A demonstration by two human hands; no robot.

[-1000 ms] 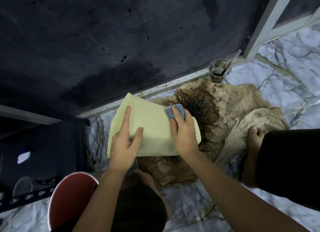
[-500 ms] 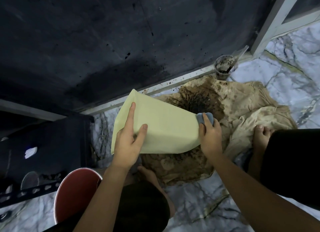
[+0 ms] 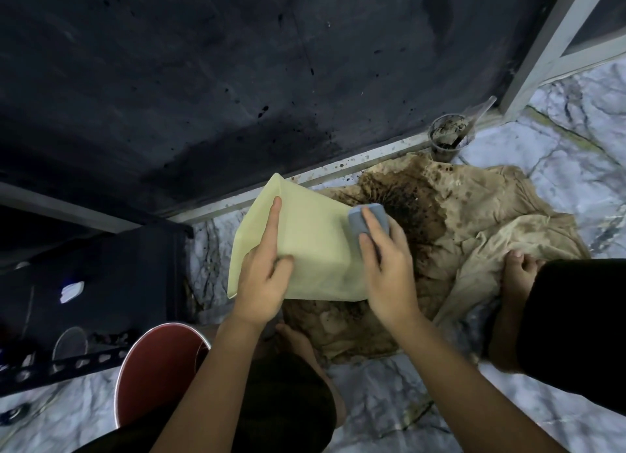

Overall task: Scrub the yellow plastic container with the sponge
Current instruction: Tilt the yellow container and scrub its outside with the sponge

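The pale yellow plastic container (image 3: 315, 239) is held tilted above the floor, its outer side facing me. My left hand (image 3: 264, 276) grips its near left part, index finger stretched along the surface and thumb pressed on the side. My right hand (image 3: 386, 266) presses a grey-blue sponge (image 3: 367, 220) against the container's upper right edge. The inside of the container is hidden.
A stained beige cloth (image 3: 474, 222) lies on the marble floor under the container. A dirty plastic cup (image 3: 449, 137) stands by the dark wall. A red stool (image 3: 155, 368) is at my lower left, a black rack (image 3: 84, 283) left. My bare feet rest near the cloth.
My right hand has slid the sponge from the container's far right end back up onto its upper right surface. The left hand keeps its grip.
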